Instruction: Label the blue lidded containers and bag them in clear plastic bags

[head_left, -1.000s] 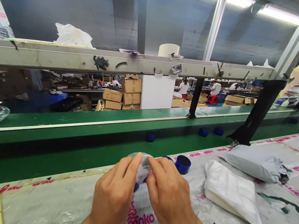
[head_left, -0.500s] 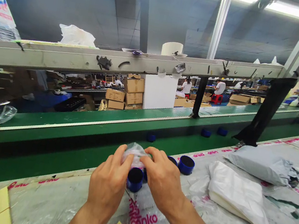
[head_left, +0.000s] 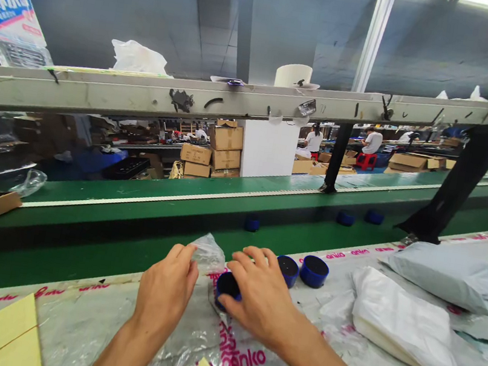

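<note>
My left hand (head_left: 165, 287) pinches a small clear plastic bag (head_left: 209, 253) between thumb and fingers, above the near edge of the table. My right hand (head_left: 262, 293) curves over a short, round blue piece with a black top (head_left: 227, 289); the thumb is on its near side and the fingers reach past its far side. My right palm covers part of that piece. Just beyond the right hand stand two similar blue pieces (head_left: 314, 271) on the plastic-covered tabletop (head_left: 292, 349).
Several blue pieces (head_left: 252, 224) sit on the green conveyor belt (head_left: 162, 238). White packets (head_left: 409, 330) and a grey plastic bag (head_left: 450, 275) lie at right, yellow sheets (head_left: 8, 331) at left. A metal rail (head_left: 238, 99) crosses above; people sit far behind.
My left hand has drawn the clear bag leftward, away from my right hand. My right hand has let go of the bag and come down over the blue piece. The view has shifted slightly.
</note>
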{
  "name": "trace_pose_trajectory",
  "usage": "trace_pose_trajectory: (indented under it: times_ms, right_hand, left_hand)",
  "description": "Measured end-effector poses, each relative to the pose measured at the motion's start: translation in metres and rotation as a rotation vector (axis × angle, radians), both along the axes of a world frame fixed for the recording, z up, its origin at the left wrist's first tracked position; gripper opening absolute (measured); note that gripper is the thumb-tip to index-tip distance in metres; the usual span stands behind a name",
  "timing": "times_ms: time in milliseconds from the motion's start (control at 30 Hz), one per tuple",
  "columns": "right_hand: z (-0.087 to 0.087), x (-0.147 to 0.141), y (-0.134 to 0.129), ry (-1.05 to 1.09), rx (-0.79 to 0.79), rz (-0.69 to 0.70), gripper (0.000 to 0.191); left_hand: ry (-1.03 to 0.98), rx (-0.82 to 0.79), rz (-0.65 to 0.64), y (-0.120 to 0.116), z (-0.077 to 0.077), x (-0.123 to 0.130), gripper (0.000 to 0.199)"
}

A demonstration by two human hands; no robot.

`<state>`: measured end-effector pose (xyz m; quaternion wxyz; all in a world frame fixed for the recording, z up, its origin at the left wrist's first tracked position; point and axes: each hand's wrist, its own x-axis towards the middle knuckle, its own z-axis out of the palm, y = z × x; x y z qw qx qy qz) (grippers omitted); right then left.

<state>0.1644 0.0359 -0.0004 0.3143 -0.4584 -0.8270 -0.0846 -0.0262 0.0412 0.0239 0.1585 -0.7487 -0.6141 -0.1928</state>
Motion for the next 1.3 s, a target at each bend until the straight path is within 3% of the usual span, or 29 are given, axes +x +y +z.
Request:
trace_pose_trajectory:
  times_ms: [100, 200, 300, 433, 567, 667, 767, 900, 1000, 1167, 1300]
  right_hand:
    - [-0.011, -0.009, 0.003, -0.208, -0.031, -0.031, 0.047]
    - [-0.01, -0.011, 0.001, -0.249, -0.073, -0.052, 0.046]
    - [0.002, -0.001, -0.012, -0.059, -0.154, 0.019, 0.042]
    - [0.012, 0.017, -0.024, 0.368, -0.265, 0.168, 0.053]
    - [0.002, 0.019, -0.014, 0.621, -0.427, 0.252, 0.061]
    - [-0.007, 0.017, -0.004, 0.709, -0.486, 0.21, 0.063]
    - [-0.008, 0.017, -0.002, 0.689, -0.418, 0.158, 0.063]
    - [-0.004, 0.017, -0.006, 0.54, -0.117, 0.071, 0.056]
    - [-0.003, 0.017, -0.009, 0.384, 0.041, 0.004, 0.06]
    - [-0.006, 0.014, -0.012, 0.177, 0.081, -0.083, 0.064]
    - [-0.019, 0.004, -0.015, 0.047, 0.078, -0.113, 0.061]
  left_hand:
    - [-0.035, -0.072, -0.006, -0.004, -0.003, -0.004, 0.029]
    - [-0.048, -0.091, 0.022, -0.004, -0.009, -0.005, 0.029]
    - [-0.063, -0.102, 0.037, -0.004, -0.013, -0.006, 0.028]
    - [-0.111, -0.128, -0.001, -0.007, -0.014, -0.002, 0.027]
    - [-0.179, -0.144, -0.077, -0.014, -0.011, 0.007, 0.031]
    - [-0.361, -0.166, -0.261, -0.019, -0.012, 0.011, 0.041]
    - [-0.593, -0.229, -0.335, -0.024, -0.017, 0.014, 0.044]
    - [-0.879, -0.291, -0.339, -0.031, -0.022, 0.024, 0.04]
    - [-1.067, -0.332, -0.339, -0.036, -0.02, 0.032, 0.034]
    - [-1.425, -0.649, -0.319, -0.033, -0.013, 0.03, 0.039]
    - [-1.48, -0.689, -0.231, -0.028, -0.022, 0.023, 0.044]
